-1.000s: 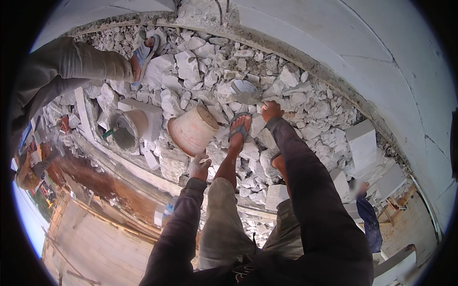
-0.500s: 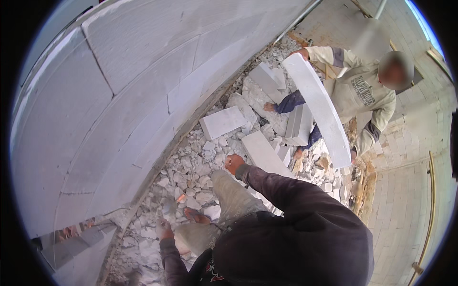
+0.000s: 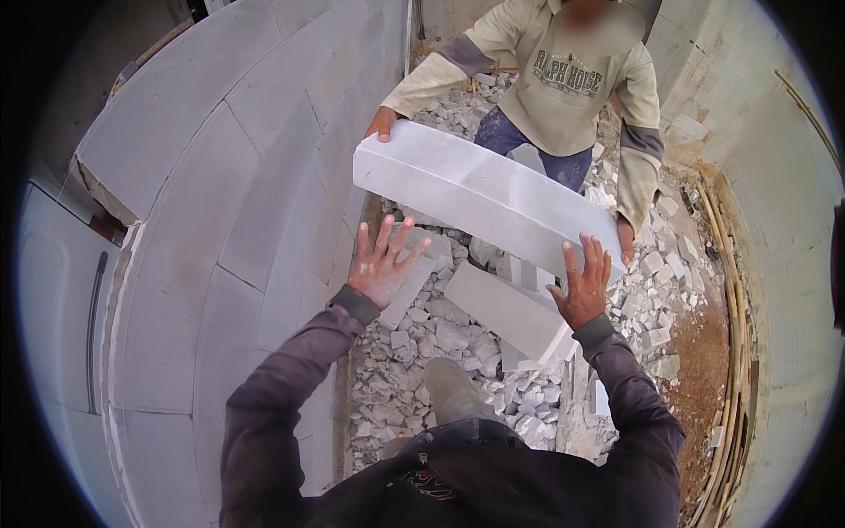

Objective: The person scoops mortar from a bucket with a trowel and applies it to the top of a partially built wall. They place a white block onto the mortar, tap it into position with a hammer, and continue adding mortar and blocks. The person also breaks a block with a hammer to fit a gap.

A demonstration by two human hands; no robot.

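The long block [image 3: 484,187] is pale, nearly white, a straight rectangular bar with flat faces and clean edges, its upper long face a little brighter than the greyer one turned toward the camera. It is up in the air, gripped at both ends by another person's hands [image 3: 384,124], and set crosswise, with one end close beside the grey wall [image 3: 264,202] and the other well out from it. Going away from the wall it slants lower in the view; whether its near end touches the wall cannot be told.
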